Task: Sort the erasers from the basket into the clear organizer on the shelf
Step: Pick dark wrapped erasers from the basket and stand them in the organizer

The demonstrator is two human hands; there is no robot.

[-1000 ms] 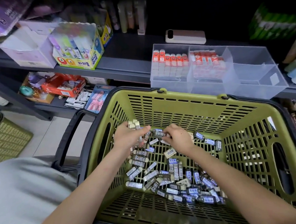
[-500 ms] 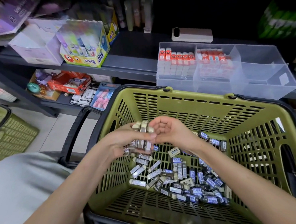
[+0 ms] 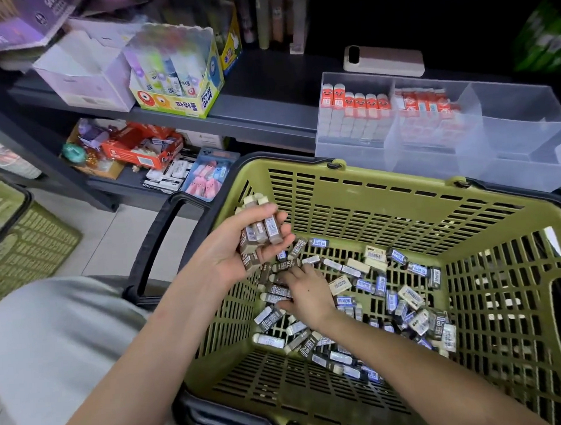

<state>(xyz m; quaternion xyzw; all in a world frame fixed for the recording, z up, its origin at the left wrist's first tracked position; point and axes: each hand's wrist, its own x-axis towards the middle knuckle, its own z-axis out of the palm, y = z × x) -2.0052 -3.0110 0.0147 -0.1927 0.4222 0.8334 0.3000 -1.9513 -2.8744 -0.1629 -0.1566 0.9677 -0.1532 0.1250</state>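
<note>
A bundle of erasers [image 3: 263, 228], long axes toward twelve o'clock, is gripped by the left hand [image 3: 229, 254]; the right hand [image 3: 306, 290], grasp undiscernible, is laid on loose erasers [image 3: 410, 297] in the basket [image 3: 289, 163], the clear organizer [image 3: 433, 168] lying at one o'clock.

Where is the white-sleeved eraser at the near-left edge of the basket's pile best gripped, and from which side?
Pinch the white-sleeved eraser across its narrow width, fingers on its two long sides near the middle, coming straight down from above. It lies flat on the green basket floor with its long axis roughly left-right, and open mesh lies to its left.
</note>
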